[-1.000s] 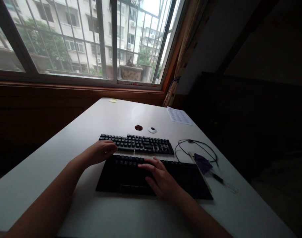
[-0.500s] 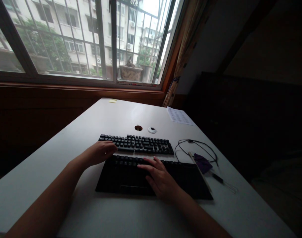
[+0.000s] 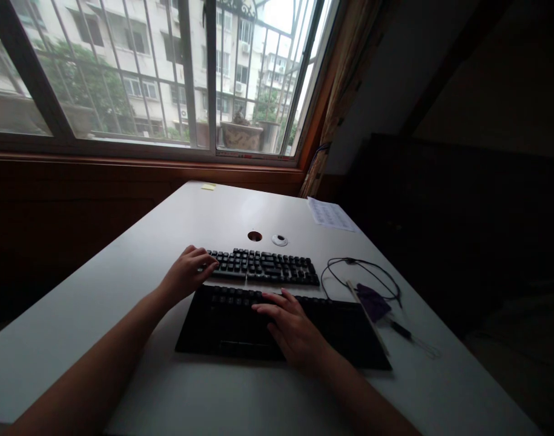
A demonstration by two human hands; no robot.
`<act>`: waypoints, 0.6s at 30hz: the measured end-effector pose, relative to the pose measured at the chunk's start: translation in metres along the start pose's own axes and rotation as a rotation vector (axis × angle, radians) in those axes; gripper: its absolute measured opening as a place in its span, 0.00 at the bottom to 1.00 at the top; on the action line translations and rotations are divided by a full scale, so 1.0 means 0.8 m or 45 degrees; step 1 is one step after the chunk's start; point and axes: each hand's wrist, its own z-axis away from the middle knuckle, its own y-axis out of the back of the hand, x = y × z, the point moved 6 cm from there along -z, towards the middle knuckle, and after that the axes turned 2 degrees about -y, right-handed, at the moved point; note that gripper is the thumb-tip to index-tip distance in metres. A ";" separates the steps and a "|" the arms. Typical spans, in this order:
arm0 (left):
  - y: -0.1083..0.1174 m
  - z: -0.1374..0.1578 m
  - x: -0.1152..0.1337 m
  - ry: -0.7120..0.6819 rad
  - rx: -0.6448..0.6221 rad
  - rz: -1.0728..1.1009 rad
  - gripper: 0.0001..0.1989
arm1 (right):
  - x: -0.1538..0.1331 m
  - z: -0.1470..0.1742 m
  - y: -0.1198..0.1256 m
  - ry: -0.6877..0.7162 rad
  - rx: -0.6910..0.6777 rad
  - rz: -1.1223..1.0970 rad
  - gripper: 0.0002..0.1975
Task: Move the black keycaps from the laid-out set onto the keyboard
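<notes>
A black keyboard base [image 3: 231, 330] lies on the white table, with a row of keycaps fitted along its far edge and much of the rest dark. Behind it, loose black keycaps [image 3: 277, 266] are laid out in keyboard order. My left hand [image 3: 188, 272] is over the left end of these keycaps, fingers bent and thumb drawn in toward them; whatever its fingertips pinch is too small to make out. Fingers spread, my right hand [image 3: 295, 330] rests on the middle of the keyboard base, fingertips near the fitted keycap row.
Right of the base lie a coiled black cable [image 3: 372, 266], a purple cloth-like piece [image 3: 372, 301] and a wire puller with a dark handle [image 3: 400, 329]. A printed sheet [image 3: 330, 214], a yellow note [image 3: 208, 187], a cable hole [image 3: 255, 236] and a round cover [image 3: 280, 240] are farther back.
My left hand has moved up and forward from the near left corner of the loose keycaps to over their left end. My right hand stays in place.
</notes>
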 end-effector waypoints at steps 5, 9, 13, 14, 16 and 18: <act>-0.002 -0.023 -0.007 0.107 0.034 -0.054 0.10 | 0.001 0.003 0.005 0.069 0.088 -0.054 0.20; -0.012 -0.058 -0.009 0.061 -0.082 -0.201 0.09 | 0.001 0.004 0.009 0.078 0.129 -0.107 0.20; -0.034 -0.089 -0.024 0.058 -0.193 -0.284 0.08 | 0.000 0.005 0.014 0.066 0.169 -0.143 0.19; -0.040 -0.095 -0.029 0.057 -0.209 -0.286 0.08 | 0.001 0.005 0.015 0.062 0.175 -0.146 0.19; -0.050 -0.104 -0.038 0.054 -0.242 -0.284 0.07 | 0.001 0.006 0.016 0.055 0.178 -0.144 0.19; -0.059 -0.111 -0.047 0.047 -0.278 -0.278 0.07 | 0.002 0.006 0.016 0.055 0.180 -0.143 0.20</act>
